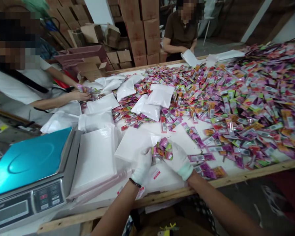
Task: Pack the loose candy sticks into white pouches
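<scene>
Both my hands wear white gloves and meet over the near edge of the table. Between them is a bunch of small colourful snack packets point(162, 149), purple, orange and green. My left hand point(143, 162) grips the bunch from the left, with a dark bracelet at its wrist. My right hand point(178, 159) closes on it from the right. Just beyond my left hand lies a flat white bag point(131, 144). Under my hands are more white bags with a small red-and-white label point(156, 173). Loose packets point(199, 158) lie right of my right hand.
A scale point(29, 160) with a blue pan stands at left, beside a stack of white bags point(95, 154). A big heap of packets point(248, 98) covers the right side. Filled white bags point(161, 95) lie mid-table. Two people work at the left point(22, 82) and far side point(179, 36).
</scene>
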A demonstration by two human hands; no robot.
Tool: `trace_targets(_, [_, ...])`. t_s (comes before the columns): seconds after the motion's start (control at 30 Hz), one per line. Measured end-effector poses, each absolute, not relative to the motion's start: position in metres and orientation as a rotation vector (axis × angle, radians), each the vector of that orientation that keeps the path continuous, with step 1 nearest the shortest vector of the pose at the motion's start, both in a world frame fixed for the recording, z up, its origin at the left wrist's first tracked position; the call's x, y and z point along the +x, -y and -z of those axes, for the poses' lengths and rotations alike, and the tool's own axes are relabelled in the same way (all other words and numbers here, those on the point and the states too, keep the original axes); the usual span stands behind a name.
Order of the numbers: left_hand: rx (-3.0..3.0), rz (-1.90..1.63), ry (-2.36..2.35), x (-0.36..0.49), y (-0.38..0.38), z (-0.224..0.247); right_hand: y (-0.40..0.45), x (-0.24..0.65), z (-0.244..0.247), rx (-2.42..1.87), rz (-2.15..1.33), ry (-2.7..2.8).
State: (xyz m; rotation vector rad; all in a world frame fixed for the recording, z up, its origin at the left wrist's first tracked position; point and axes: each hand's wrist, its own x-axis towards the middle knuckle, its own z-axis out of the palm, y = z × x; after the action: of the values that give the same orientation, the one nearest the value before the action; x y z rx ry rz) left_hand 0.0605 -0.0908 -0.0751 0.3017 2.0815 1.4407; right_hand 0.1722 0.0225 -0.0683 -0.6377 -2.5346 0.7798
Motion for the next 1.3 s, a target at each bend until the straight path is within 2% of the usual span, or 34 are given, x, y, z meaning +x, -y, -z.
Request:
trace_targets(0.1, [0.19, -1.548, -2.022, 0.061, 0.092, 0.071, -0.024, 0.177, 0.065, -0.51, -0.562, 2.752])
trace_targets(0.23, [0.326, -1.65, -2.104, 0.064, 0.092, 0.065, -0.03, 0.178, 0.054, -0.348, -0.491, 2.893])
trace_targets(0.4, [0.951, -1.287, -2.497, 0.068, 0.105, 0.056, -0.048, 0.169, 0.04, -0.153, -0.478, 3.089])
trace_targets(0.6, [1.161, -0.732, -2.675, 0.07, 0.101, 0.032, -0.054, 0.145, 0.03, -0.377, -0.666, 3.189])
trace_targets(0.77, [1.289, -0.637, -2.679, 0.069, 0.07, 0.012, -0.042, 0.137, 0.02, -0.42, -0.516, 3.253])
trace_targets(1.0, [1.342, -0.199, -2.74, 0.058, 0.087, 0.005, -0.066, 0.138, 0.024, -0.597, -0.957, 3.215])
trace_targets(1.2, [1.447, -0.02, -2.713, 0.062, 0.09, 0.001, -0.056, 0.138, 0.032, -0.685, -0.914, 3.135])
trace_targets(1.3, [1.618, -0.079, -2.619, 0.078, 0.081, 0.002, -0.048, 0.128, 0.039, -0.607, -0.893, 3.133])
